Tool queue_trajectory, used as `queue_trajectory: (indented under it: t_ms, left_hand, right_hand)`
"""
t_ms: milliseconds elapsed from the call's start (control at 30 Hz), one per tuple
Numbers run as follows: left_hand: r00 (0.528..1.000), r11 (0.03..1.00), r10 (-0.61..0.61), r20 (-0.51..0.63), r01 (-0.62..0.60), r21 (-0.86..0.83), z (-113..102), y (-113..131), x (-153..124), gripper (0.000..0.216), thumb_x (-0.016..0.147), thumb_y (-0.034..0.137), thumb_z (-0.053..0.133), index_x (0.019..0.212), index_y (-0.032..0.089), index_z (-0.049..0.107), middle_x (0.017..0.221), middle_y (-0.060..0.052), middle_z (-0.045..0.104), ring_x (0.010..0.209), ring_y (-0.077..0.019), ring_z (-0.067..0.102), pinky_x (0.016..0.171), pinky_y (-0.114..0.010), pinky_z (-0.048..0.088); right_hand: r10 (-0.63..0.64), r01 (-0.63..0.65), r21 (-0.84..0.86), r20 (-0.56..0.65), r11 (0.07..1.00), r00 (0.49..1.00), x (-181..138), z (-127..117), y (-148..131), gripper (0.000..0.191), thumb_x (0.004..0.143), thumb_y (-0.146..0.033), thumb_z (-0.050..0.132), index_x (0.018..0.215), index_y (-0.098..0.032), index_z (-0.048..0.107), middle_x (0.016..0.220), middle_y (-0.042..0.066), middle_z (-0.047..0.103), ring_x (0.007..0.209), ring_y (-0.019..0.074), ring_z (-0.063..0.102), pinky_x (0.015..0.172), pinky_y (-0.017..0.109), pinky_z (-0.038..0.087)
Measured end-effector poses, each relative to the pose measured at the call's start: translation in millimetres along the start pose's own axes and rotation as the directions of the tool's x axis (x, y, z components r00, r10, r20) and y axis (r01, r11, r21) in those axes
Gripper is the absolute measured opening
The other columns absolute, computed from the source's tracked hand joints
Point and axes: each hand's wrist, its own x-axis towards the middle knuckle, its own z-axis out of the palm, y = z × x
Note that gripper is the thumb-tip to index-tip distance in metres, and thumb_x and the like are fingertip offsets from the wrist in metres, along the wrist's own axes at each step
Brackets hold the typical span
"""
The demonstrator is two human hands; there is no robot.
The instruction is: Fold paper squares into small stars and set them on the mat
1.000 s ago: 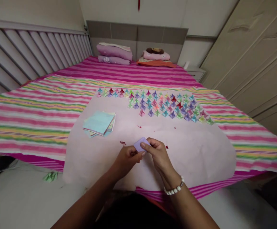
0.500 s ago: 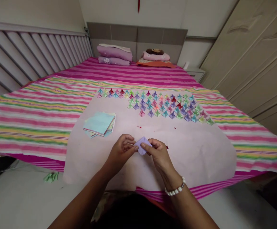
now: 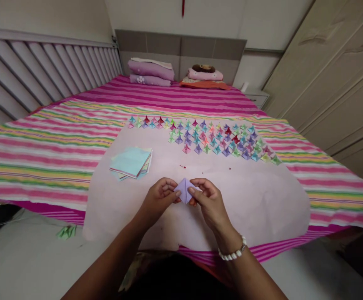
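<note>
Between my two hands is a small folded piece of lavender origami paper [image 3: 184,188], diamond-shaped with a crease down its middle. My left hand [image 3: 163,196] pinches its left corner between thumb and fingers. On the opposite corner, the thumb of my right hand [image 3: 209,200] lies on the front, with the fingers behind the paper. Both hands hover over a pale board [image 3: 246,208] laid on the bed. A stack of square paper [image 3: 131,161], light blue on top, lies to the left. Beyond my hands stand rows of small folded paper pieces [image 3: 217,148] in many colours.
Tiny red scraps [image 3: 183,167] dot the board. A striped bedspread [image 3: 37,154] surrounds it. Folded purple bedding [image 3: 151,74] and a pink pile [image 3: 205,75] sit by the headboard [image 3: 162,46]. A green paper piece [image 3: 66,232] lies at lower left, off the bed.
The lavender paper has turned to show a centre crease with two sloping halves. My left fingers have closed in on its left corner, and my right grip has shifted slightly.
</note>
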Motion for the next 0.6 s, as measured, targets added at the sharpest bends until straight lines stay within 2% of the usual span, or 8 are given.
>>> queue_trajectory:
  t_ms: [167,333,600]
  left_hand:
    - [1.000,1.000,-0.013,0.020,0.013,0.017,-2.8,5.7,-1.6,0.030,0.066,0.030,0.076,0.082,0.016,0.055,0.063,0.004,0.063,0.059,-0.0093,0.061,0.061,-0.022,0.048]
    - [0.999,0.998,-0.035,0.037,0.033,0.053,-3.8,9.2,-3.2,0.027,0.068,0.031,0.075,0.082,0.016,0.058,0.061,0.004,0.063,0.058,-0.0107,0.061,0.059,-0.023,0.047]
    - [0.987,0.992,-0.075,0.140,0.060,0.111,-9.6,5.9,-3.2,0.025,0.071,0.035,0.073,0.075,0.015,0.058,0.061,0.002,0.061,0.057,-0.0106,0.057,0.058,-0.024,0.045]
  right_hand:
    - [0.030,-0.030,0.010,0.067,0.999,0.997,-1.9,-2.8,-1.0,0.021,0.072,-0.027,0.076,0.091,-0.020,0.068,0.058,-0.002,0.067,0.050,0.0113,0.060,0.051,0.022,0.045]
    - [0.055,-0.056,-0.002,0.088,0.998,0.995,-3.2,-3.0,-3.8,0.018,0.072,-0.029,0.075,0.086,-0.019,0.068,0.058,0.000,0.070,0.051,0.0122,0.061,0.055,0.024,0.047]
    - [0.100,-0.091,-0.076,0.124,0.993,0.987,-4.1,-3.5,-9.7,0.022,0.068,-0.030,0.079,0.083,-0.018,0.069,0.052,-0.001,0.068,0.046,0.0128,0.060,0.052,0.025,0.047]
